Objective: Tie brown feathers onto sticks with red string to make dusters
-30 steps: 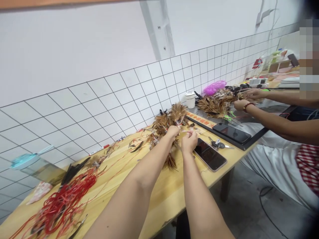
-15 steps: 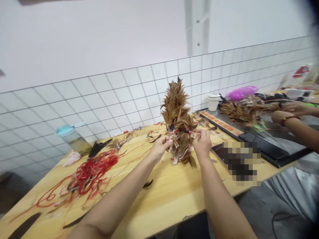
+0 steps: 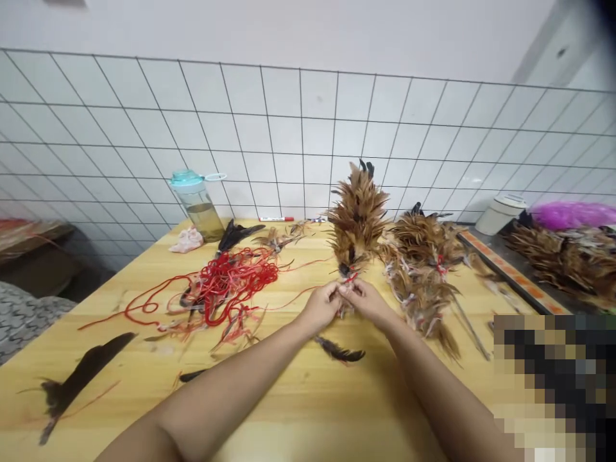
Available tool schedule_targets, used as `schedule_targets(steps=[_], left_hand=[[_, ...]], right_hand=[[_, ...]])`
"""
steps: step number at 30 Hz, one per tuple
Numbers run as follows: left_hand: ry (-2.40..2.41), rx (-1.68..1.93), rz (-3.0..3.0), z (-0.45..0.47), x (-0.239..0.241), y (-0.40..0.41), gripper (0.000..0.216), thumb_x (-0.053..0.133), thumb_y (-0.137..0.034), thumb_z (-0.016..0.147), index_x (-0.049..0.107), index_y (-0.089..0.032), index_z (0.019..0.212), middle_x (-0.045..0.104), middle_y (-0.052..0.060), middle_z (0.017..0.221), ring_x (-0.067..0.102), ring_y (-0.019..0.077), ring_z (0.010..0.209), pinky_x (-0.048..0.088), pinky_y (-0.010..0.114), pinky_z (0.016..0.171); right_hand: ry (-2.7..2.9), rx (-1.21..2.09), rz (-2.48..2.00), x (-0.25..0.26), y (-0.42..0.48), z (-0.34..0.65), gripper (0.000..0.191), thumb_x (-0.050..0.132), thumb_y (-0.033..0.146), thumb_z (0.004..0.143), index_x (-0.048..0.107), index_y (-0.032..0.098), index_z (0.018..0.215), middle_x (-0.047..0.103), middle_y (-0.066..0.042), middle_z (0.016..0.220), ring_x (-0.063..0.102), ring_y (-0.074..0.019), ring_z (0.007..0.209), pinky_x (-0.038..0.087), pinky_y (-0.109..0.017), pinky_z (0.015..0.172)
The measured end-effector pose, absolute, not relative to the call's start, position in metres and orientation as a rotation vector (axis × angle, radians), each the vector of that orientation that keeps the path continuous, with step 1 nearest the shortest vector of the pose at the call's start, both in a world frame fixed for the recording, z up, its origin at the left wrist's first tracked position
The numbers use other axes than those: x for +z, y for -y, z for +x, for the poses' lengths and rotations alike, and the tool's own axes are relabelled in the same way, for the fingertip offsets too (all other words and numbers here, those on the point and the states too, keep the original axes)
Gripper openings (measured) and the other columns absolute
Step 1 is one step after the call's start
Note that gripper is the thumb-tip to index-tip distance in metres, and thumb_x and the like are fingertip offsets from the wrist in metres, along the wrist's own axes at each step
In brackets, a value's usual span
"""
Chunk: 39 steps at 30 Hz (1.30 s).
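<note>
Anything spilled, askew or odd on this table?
Mild mess: the red string sprawls in a tangle, and stray dark feathers lie loose, one on the table at left, one below the left hand and right hand holding the feather bundle.

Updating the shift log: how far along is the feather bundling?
Looks done: a pile of tied bundles lies right of the hands. In hand: left hand and right hand pinch the red-wrapped base of an upright feather bundle. Likely left: a tangle of red string and loose feathers lie unused on the table.
</note>
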<state>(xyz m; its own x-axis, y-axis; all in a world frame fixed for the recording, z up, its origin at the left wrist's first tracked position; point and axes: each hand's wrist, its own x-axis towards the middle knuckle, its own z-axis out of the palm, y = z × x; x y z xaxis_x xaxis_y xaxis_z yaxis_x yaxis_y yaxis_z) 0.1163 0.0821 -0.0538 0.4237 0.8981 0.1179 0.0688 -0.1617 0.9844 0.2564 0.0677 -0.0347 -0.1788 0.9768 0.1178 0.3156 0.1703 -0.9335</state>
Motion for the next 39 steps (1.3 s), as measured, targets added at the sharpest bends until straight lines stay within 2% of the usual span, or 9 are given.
schedule_targets(steps=[4,7,10,15,19,26,34,39], left_hand=[[-0.903,0.883,1.614,0.116,-0.054,-0.083,0.018,0.050,-0.031,0.085,0.053,-0.016,0.076,0.054,-0.003,0.059,0.050,0.0089,0.052,0.040,0.021,0.054],[-0.835,0.812,1.701,0.118,-0.049,-0.081,0.011,0.053,-0.025,0.081,0.057,-0.016,0.085,0.062,0.000,0.072,0.056,0.0107,0.064,0.044,0.022,0.062],[-0.855,0.800,1.794,0.117,-0.045,-0.081,0.015,0.055,-0.027,0.082,0.060,-0.017,0.092,0.065,0.001,0.082,0.056,0.0114,0.071,0.044,0.022,0.067],[-0.971,0.744,1.897,0.115,-0.042,-0.083,0.017,0.054,-0.032,0.084,0.058,-0.017,0.078,0.058,-0.003,0.067,0.047,0.0091,0.060,0.037,0.021,0.059],[-0.994,0.778,1.938,0.115,-0.041,-0.083,0.025,0.057,-0.034,0.083,0.051,-0.017,0.065,0.047,-0.005,0.056,0.039,0.0079,0.054,0.030,0.021,0.053],[-0.968,1.154,1.761,0.111,-0.031,-0.080,0.007,0.051,-0.024,0.086,0.053,-0.018,0.086,0.059,-0.002,0.072,0.053,0.0090,0.063,0.042,0.021,0.062],[-1.121,1.105,1.958,0.110,-0.036,-0.085,0.004,0.051,-0.018,0.083,0.054,-0.018,0.081,0.060,0.000,0.071,0.055,0.0109,0.065,0.043,0.023,0.066],[-1.177,1.017,2.081,0.109,-0.040,-0.090,0.005,0.051,-0.016,0.082,0.052,-0.018,0.077,0.058,0.000,0.069,0.054,0.0119,0.066,0.042,0.024,0.065]], right_hand=[[1.535,0.879,-1.288,-0.058,-0.068,0.254,0.032,0.048,0.049,0.086,0.057,0.020,0.078,0.058,-0.002,0.072,0.054,-0.0170,0.070,0.045,-0.029,0.065],[1.507,0.734,-1.348,-0.063,-0.065,0.261,0.032,0.046,0.045,0.086,0.058,0.019,0.070,0.056,-0.003,0.071,0.053,-0.0180,0.072,0.044,-0.031,0.069],[1.458,0.733,-1.371,-0.066,-0.064,0.264,0.032,0.044,0.043,0.087,0.056,0.020,0.067,0.056,-0.003,0.071,0.053,-0.0178,0.071,0.045,-0.031,0.070],[1.392,0.731,-1.405,-0.074,-0.065,0.259,0.028,0.041,0.038,0.088,0.053,0.021,0.070,0.058,-0.004,0.073,0.052,-0.0181,0.074,0.045,-0.031,0.071],[1.382,0.725,-1.403,-0.073,-0.062,0.255,0.027,0.040,0.038,0.088,0.049,0.022,0.068,0.053,-0.002,0.068,0.049,-0.0174,0.069,0.042,-0.029,0.064],[1.488,0.645,-1.366,-0.066,-0.052,0.242,0.031,0.034,0.040,0.092,0.041,0.023,0.067,0.049,-0.001,0.062,0.049,-0.0174,0.066,0.041,-0.029,0.062],[1.726,0.360,-1.496,-0.071,-0.052,0.242,0.025,0.031,0.030,0.092,0.046,0.022,0.074,0.056,-0.006,0.072,0.052,-0.0196,0.071,0.044,-0.033,0.070],[1.780,0.278,-1.660,-0.072,-0.050,0.241,0.024,0.033,0.026,0.091,0.051,0.021,0.076,0.058,-0.009,0.077,0.053,-0.0202,0.071,0.042,-0.032,0.067]])
